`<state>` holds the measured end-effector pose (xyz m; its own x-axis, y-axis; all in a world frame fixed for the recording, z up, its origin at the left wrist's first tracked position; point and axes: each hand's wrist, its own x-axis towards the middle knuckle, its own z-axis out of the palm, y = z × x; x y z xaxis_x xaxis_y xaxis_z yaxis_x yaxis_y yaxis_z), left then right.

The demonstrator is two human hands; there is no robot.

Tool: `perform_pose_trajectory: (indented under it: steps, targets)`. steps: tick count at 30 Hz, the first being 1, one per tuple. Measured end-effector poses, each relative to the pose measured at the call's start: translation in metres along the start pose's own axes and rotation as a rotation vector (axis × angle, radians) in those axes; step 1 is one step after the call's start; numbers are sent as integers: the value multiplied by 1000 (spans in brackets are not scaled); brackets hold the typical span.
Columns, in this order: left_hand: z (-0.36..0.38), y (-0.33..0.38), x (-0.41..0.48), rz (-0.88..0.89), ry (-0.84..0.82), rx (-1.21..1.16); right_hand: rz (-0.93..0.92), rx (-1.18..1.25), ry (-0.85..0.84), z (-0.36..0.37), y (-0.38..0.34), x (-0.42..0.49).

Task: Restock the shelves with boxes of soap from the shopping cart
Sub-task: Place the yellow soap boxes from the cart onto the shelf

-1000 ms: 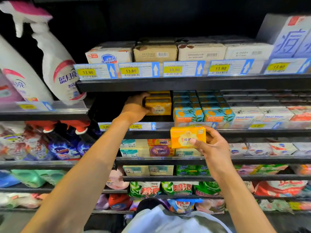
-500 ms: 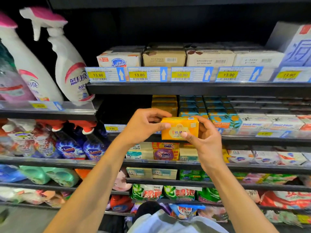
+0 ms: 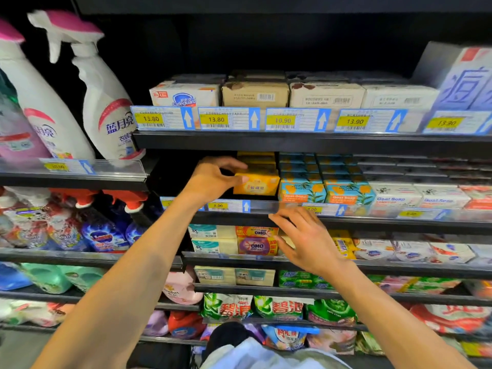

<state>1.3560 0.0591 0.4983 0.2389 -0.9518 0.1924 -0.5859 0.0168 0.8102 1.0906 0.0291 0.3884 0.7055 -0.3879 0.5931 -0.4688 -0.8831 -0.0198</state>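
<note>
My left hand grips the yellow soap box at its left end, at the front of the middle shelf, just left of the blue soap boxes. My right hand hangs open, empty. I judge this 1 carton light, stiff and slightly slick: best pinched across its short ends.
</note>
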Motion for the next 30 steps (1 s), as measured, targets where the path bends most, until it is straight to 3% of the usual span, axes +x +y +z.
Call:
perform_pose_trajectory:
  steps: [13, 22, 30]
  targets:
    - [9, -18, 11, 200, -48, 510, 54, 2, 6, 8, -1, -5]
    - [8, -22, 14, 208, -57, 423, 29, -32, 14, 12, 0, -11]
    - [7, -25, 8, 276, -71, 528, 45, -78, -46, 7, -6, -13]
